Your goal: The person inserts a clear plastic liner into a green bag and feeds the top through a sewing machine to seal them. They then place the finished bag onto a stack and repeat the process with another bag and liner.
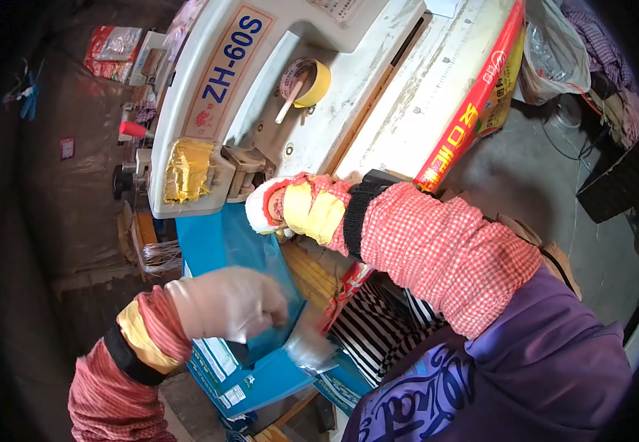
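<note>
My left hand (231, 303), in a pale glove and blurred by motion, is curled above a blue box (249, 387) with white printed panels. What its fingers hold, if anything, I cannot make out. Clear plastic film (310, 343) hangs just right of it, also smeared. My right hand (266, 206), in a white glove with a red edge, is beside the metal fitting (247, 168) under the end of a large off-white machine (209, 96). Its fingers are hidden. Both forearms wear red checked sleeves with black straps and yellow bands.
A yellow tape roll (315, 85) with a white stick in it lies on the machine. A white work surface (415, 103) has a red strip (474, 107) along its edge. A plastic bag (553, 55) and cloth stand far right. Thin wires (162, 258) lie left of the box.
</note>
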The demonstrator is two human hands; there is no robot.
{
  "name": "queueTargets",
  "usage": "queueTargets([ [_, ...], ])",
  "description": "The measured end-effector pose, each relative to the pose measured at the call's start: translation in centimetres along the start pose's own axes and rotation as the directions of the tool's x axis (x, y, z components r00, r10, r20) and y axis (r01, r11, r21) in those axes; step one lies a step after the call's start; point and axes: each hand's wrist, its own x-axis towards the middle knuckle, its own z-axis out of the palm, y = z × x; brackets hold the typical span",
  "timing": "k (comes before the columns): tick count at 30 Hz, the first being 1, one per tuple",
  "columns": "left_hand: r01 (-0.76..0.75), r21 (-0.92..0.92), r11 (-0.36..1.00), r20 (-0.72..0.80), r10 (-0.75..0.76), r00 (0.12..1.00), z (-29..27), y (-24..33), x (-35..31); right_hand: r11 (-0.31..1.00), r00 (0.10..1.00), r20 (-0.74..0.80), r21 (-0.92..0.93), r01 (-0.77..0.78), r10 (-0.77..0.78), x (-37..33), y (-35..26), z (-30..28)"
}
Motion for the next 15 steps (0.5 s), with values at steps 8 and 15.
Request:
queueTargets([
  [8,0.557,0.338,0.758,0.352,-0.651,0.672,-0.4,5.3,-3.3,0.843,0.885,-0.176,-0.429,0.325,-0.431,-5.2,4.3,1.5],
  [15,0.53,0.175,0.83,0.303,-0.558,0.773,3.7,7.3,-4.5,0.911,0.982,-0.143,0.374,0.172,-0.126,-8.8,4.1,-3.3],
])
